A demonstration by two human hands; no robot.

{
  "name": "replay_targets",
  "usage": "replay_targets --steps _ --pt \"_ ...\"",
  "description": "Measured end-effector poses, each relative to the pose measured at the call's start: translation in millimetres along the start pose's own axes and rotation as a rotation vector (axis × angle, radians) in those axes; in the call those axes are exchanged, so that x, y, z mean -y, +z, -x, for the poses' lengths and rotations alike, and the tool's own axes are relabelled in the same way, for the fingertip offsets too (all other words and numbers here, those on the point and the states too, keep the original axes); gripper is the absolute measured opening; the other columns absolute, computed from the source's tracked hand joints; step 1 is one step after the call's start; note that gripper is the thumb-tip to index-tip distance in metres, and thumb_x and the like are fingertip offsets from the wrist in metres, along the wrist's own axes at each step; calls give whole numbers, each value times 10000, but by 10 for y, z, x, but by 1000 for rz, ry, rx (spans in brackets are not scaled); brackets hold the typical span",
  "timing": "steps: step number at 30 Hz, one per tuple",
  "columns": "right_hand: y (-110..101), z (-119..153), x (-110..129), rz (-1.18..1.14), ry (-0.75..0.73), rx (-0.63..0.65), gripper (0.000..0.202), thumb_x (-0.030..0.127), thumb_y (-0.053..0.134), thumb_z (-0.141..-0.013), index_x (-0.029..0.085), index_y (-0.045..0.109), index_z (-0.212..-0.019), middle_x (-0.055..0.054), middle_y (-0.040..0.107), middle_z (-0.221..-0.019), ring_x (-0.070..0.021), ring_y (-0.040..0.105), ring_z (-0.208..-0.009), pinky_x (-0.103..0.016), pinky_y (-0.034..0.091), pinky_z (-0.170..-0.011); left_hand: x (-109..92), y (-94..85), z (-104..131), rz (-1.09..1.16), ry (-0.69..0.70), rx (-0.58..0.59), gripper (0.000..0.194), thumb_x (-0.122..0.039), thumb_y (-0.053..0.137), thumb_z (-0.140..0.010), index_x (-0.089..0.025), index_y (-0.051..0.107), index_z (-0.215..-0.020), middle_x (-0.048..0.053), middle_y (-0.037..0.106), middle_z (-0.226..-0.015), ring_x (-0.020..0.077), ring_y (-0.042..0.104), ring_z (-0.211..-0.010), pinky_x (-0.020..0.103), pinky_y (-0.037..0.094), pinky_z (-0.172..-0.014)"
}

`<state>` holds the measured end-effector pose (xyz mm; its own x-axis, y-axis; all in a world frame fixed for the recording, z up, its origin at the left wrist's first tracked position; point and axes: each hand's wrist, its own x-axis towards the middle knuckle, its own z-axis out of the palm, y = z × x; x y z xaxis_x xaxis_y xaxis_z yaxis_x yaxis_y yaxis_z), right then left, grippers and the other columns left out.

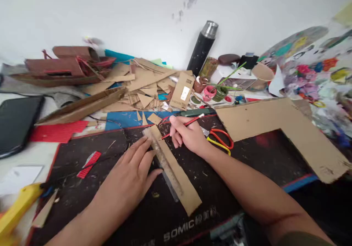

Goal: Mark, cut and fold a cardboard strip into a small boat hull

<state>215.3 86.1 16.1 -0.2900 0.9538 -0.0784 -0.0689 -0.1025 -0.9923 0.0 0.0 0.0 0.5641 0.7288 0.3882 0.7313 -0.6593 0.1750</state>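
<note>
The strip (189,192) of cardboard lies on the dark mat (220,198) between the two hands, its long axis slanting from far left to near right. The ruler (167,165), clear and scuffed, lies along it in the same direction, covering its left side and leaving a bare band of card down the right. The left hand (134,169) comes in from the near left, fingers stretched over the far half of the ruler and thumb spread beside its left edge, flat rather than gripping. The right hand (189,136) is to the right of the strip's far end, closed in a narrow pinch on a red pencil (194,120). The pencil slants down to the left, its point over the strip's far end, just right of the ruler; whether it touches the card I cannot tell. So the left hand is nearer the ruler, and the right hand faces the strip's bare side. Scissors (219,145) lie just right of the right hand, and a large cardboard piece (258,117) sits farther right.
</note>
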Motion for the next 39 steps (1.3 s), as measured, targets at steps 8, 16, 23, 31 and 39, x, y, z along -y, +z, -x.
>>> replay_targets --steps 8,16,23,31,39 --pt "10 20 -10 35 1 0 610 749 664 -941 200 623 -679 75 466 -394 -110 528 -343 -208 364 -380 9 10 17 2 -13 23 470 -480 409 -1122 -113 690 -1202 229 686 -1401 392 590 -1433 576 555 -1151" --pt "8 24 -13 57 9 0 619 752 649 -951 196 630 -680 70 470 -402 -113 530 -349 -220 372 -393 27 19 21 -10 -1 31 442 -484 445 -1112 -113 675 -1180 239 685 -1398 395 605 -1415 570 582 -1120" --pt "-1 29 -6 59 3 7 618 751 649 -954 196 636 -681 70 467 -404 -116 535 -357 -220 373 -399 21 25 27 12 -8 30 403 -455 484 -1101 -110 671 -1189 244 676 -1408 397 598 -1420 577 582 -1115" --pt "-4 33 -22 74 3 25 615 743 641 -964 195 636 -685 70 467 -411 -117 532 -356 -224 372 -403 19 13 20 16 -2 42 389 -459 542 -1079 -106 683 -1162 251 680 -1403 405 605 -1416 574 575 -1126" --pt "0 32 -18 92 14 33 613 742 635 -966 192 645 -696 66 479 -419 -118 531 -363 -229 377 -418 5 -8 3 17 -4 45 397 -447 508 -1093 -99 662 -1208 255 681 -1401 409 609 -1414 580 593 -1102"
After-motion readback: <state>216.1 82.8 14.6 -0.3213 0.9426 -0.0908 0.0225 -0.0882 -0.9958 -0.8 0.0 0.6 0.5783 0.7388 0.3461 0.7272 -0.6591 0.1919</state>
